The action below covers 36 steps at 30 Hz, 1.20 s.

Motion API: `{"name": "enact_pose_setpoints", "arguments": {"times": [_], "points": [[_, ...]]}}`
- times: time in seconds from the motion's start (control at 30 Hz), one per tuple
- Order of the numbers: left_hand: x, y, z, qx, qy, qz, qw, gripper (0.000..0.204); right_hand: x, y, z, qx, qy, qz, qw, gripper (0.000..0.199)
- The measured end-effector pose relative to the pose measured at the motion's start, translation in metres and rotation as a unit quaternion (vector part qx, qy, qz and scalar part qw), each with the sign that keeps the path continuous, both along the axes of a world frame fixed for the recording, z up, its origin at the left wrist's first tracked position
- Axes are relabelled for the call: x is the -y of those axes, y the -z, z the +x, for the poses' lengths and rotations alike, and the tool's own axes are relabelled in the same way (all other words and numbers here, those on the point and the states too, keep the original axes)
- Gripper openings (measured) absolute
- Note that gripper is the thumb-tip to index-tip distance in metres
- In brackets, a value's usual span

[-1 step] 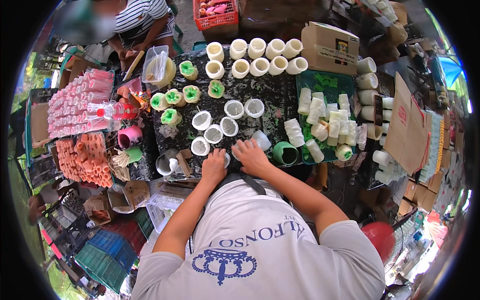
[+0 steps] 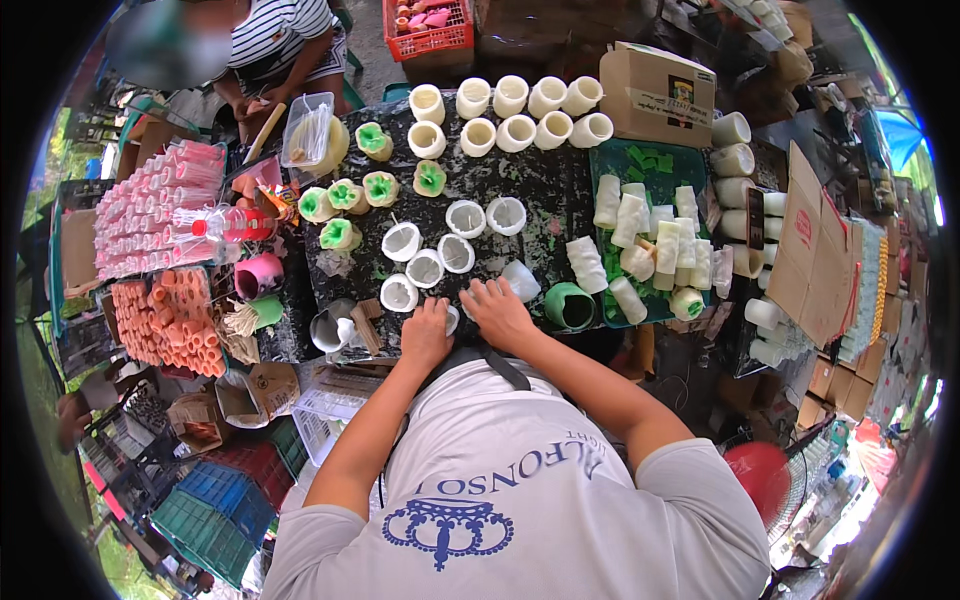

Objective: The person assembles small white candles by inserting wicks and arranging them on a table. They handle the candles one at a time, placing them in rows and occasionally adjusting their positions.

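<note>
My left hand (image 2: 428, 335) and my right hand (image 2: 497, 310) rest side by side at the near edge of a dark, wax-spattered table (image 2: 540, 190). A small white cup (image 2: 454, 320) sits between them. My left hand's fingers curl against it, and most of the cup is hidden. My right hand lies flat with its fingers spread, the thumb next to the cup. Just beyond my fingers stand several round white wax-filled cups (image 2: 425, 268) and a tipped white cup (image 2: 521, 280). A green cup (image 2: 570, 305) lies right of my right hand.
Rows of tall white cups (image 2: 510, 110) and green flower-shaped candles (image 2: 350, 195) fill the back. A green tray (image 2: 700, 165) holds white wrapped cylinders. Pink candles (image 2: 150, 210) and orange candles (image 2: 170, 320) lie at the left. A person in a striped shirt (image 2: 285, 40) is across the table.
</note>
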<state>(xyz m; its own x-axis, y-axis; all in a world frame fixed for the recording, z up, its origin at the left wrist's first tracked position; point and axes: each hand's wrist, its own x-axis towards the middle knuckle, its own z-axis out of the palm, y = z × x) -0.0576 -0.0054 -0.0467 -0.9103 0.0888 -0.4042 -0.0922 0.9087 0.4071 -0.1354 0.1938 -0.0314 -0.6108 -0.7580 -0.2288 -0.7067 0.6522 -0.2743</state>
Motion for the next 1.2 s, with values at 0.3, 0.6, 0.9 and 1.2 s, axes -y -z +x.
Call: {"name": "enact_pose_setpoints", "arguments": {"times": [0.3,0.6,0.9,1.2], "points": [[0.003,-0.104,-0.089,-0.184,-0.088,0.14,0.969,0.064,-0.037,-0.059,-0.041,0.119,0.178,-0.217,0.953,0.053],[-0.055,-0.129,-0.224,-0.213,0.013,0.136,0.967,0.058,-0.104,-0.091,-0.143,-0.012,0.312,-0.277,0.909,0.058],[-0.021,-0.097,-0.08,-0.005,0.055,0.053,0.997,0.063,-0.029,-0.027,-0.036,0.136,0.178,-0.238,0.945,0.06],[-0.001,0.004,-0.007,-0.054,0.047,-0.046,0.996,0.077,-0.049,-0.035,-0.047,0.112,0.219,-0.22,0.944,0.048]]}}
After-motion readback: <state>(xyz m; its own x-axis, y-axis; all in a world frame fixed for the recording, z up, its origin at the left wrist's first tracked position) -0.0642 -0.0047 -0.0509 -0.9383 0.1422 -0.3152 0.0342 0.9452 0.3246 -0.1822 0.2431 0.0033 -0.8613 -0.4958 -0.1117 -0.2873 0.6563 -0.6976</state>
